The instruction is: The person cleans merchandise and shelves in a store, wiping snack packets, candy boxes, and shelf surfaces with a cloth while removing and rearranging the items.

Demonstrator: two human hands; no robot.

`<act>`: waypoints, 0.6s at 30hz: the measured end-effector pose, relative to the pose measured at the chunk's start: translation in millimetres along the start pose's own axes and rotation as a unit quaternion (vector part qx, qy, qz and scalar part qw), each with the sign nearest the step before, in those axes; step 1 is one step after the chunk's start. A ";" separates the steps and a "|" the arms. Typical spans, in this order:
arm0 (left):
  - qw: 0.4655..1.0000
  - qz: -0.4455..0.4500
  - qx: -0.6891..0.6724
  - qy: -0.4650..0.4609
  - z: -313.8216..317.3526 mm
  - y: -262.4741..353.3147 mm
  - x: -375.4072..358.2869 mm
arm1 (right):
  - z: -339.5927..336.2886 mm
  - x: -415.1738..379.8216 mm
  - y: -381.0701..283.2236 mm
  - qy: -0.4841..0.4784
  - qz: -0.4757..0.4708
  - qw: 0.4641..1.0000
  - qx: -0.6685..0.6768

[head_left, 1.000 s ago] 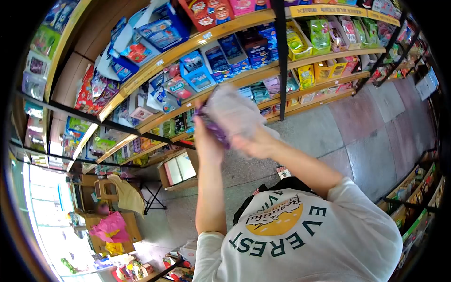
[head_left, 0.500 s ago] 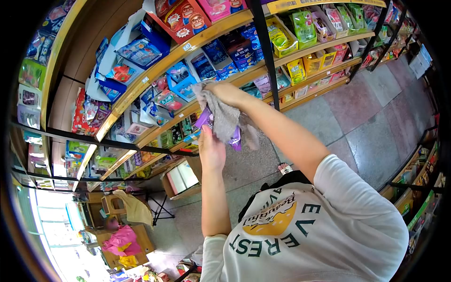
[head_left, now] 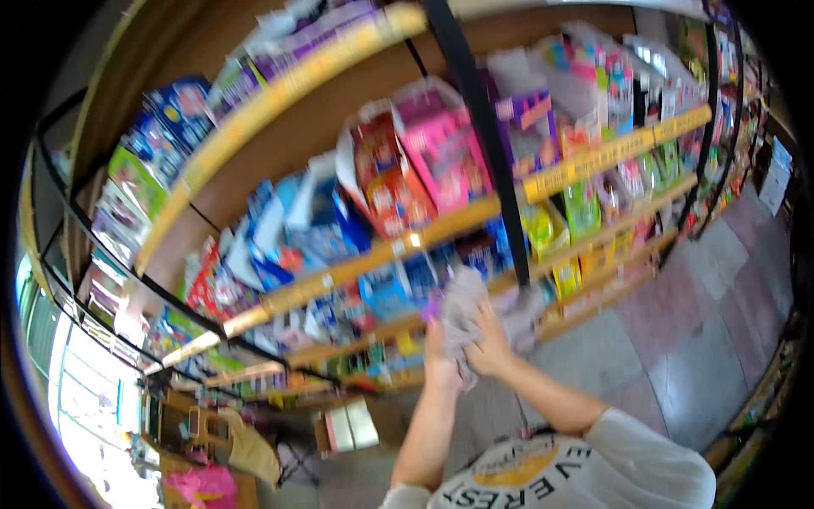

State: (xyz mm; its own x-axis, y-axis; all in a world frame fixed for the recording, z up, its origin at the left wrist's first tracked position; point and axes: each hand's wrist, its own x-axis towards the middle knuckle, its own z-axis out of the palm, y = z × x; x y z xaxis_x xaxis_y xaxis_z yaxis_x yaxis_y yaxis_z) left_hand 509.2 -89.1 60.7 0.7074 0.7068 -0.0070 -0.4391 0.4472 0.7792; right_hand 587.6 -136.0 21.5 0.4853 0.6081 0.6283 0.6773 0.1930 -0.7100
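The frame is blurred by motion. A grey cloth (head_left: 462, 314) hangs bunched between my two hands in front of the lower shelves. My left hand (head_left: 441, 356) is closed around a purple packet (head_left: 433, 307), which is mostly hidden by the cloth. My right hand (head_left: 490, 343) presses the cloth from the right side, with its fingers on the fabric. Behind the hands, blue packets (head_left: 386, 288) stand in boxes on a lower shelf.
Wooden shelves (head_left: 458, 222) carry a red box (head_left: 386, 182), a pink box (head_left: 445, 157) and many snack packets. A black upright post (head_left: 483, 127) rises between shelf sections. An open carton (head_left: 390, 424) sits on the tiled floor (head_left: 678, 339) below.
The view has tilted up, showing more of the upper shelves. Both hands, with the cloth and purple packet, appear lower and further right. My right hand has moved down along the cloth.
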 end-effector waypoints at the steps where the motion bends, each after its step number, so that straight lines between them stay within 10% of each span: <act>1: 1.000 -0.012 0.022 -0.012 2.0 -6.4 6.9 | 5.0 1.5 20.3 0.042 0.033 0.995 0.081; 4: 0.998 0.011 0.029 -0.063 21.8 -7.0 10.5 | -20.1 11.7 33.8 0.033 0.320 0.904 0.281; 8: 0.992 0.001 -0.032 -0.122 24.8 -1.4 27.3 | -36.2 12.2 116.4 0.097 0.263 0.828 0.486; 12: 0.997 -0.002 -0.001 -0.077 39.8 -14.2 34.5 | -56.1 32.5 47.0 0.023 0.156 0.966 0.207; 13: 0.996 -0.013 -0.019 -0.084 45.3 -5.8 32.4 | -54.7 37.4 50.8 0.056 0.299 0.922 0.240; 17: 0.992 0.008 -0.035 -0.119 33.1 29.2 45.4 | -59.2 76.9 51.8 0.143 0.111 0.957 0.227; 18: 0.992 0.021 -0.045 -0.119 27.2 45.4 47.5 | -70.5 83.7 66.9 0.057 0.244 0.946 0.204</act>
State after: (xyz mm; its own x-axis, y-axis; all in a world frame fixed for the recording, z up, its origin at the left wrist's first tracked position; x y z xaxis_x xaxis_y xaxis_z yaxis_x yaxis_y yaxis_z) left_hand 537.9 -50.2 112.8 0.7937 0.5813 0.1795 -0.5101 0.4749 0.7171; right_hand 712.6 -126.4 49.0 0.7568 0.6197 0.2078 0.0984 0.2063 -0.9735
